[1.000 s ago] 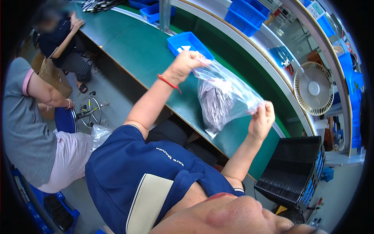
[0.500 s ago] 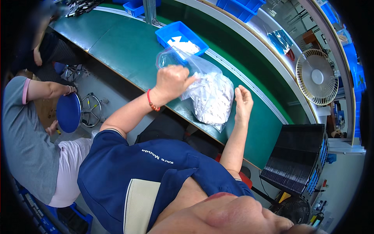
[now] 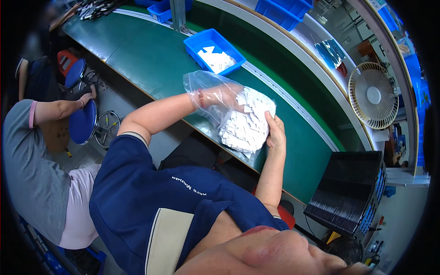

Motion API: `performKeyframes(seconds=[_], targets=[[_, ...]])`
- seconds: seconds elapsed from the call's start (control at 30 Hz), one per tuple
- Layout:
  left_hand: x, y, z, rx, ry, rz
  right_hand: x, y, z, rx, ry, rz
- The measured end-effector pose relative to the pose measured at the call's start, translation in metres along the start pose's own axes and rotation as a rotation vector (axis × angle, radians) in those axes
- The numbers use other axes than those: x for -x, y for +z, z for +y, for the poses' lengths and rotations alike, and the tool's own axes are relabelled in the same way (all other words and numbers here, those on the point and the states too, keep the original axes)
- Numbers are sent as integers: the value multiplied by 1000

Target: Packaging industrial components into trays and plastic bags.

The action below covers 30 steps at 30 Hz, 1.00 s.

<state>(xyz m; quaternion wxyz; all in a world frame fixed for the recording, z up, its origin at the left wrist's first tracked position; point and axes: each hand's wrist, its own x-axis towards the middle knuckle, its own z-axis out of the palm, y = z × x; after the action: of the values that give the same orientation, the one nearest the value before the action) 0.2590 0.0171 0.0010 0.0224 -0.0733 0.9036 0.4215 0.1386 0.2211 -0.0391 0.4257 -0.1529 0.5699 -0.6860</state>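
Left arm: elbow bent, forearm angled up and rightward; wrist and left hand (image 3: 224,95) lie inside the mouth of the clear plastic bag (image 3: 196,81), seen through the film. Fingertips are at the white pieces (image 3: 243,130); whether they close on any, cannot tell.

Right arm: forearm nearly upright, right hand (image 3: 275,131) against the bag's right side, fingers together and pointing up; any pinch on the film cannot be told.

Bag, filled with white pieces, rests on the green bench (image 3: 142,50) near its front edge, in front of the blue bin (image 3: 194,49).
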Motion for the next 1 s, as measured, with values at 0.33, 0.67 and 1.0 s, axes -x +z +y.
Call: performKeyframes(seconds=[0.33, 0.67, 1.0], targets=[[-53, 10, 20, 267, -236, 199, -22, -35, -3, -400, -277, -114], [-113, 51, -3, 497, -78, -24, -30, -72, 5, -440, 54, -143], [-180, 86, -74, -378, 466, 234, -54, -61, 5, -152, -110, -115]])
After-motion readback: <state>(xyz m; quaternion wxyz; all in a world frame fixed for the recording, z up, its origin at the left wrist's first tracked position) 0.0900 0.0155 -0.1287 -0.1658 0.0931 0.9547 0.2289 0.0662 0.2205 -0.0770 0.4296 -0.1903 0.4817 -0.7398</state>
